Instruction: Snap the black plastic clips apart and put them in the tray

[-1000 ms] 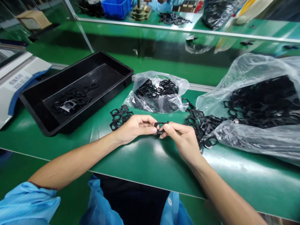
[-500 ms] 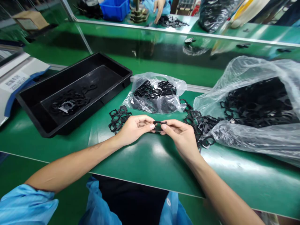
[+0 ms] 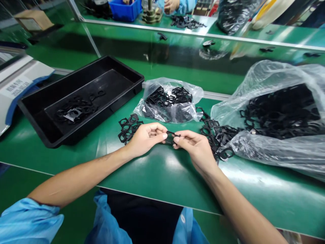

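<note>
Between my two hands is a small black plastic ring part point(image 3: 172, 134), pinched by its opposite ends above the green table. My left hand point(image 3: 148, 138) grips one end with thumb and fingers. The other end sits in the fingertips of my right hand point(image 3: 193, 144). Fingers cover much of the part, so its full shape is hidden. Just behind my left hand lies a small group of black ring parts point(image 3: 126, 127). A larger loose pile of similar parts point(image 3: 215, 134) lies behind and beside my right hand.
A black tray point(image 3: 122, 91) at the left holds several ring parts and a lighter piece. A small clear bag point(image 3: 170, 115) of parts stands behind my hands; a large clear bag point(image 3: 264, 149) lies at the right. Across the divider, a co-worker's hand point(image 3: 171, 5) is near a blue bin point(image 3: 125, 12).
The ring part has tilted a little between my fingers, its right end now lower. Across the divider, the co-worker's hand has moved up, and a black piece now shows on the green surface below.
</note>
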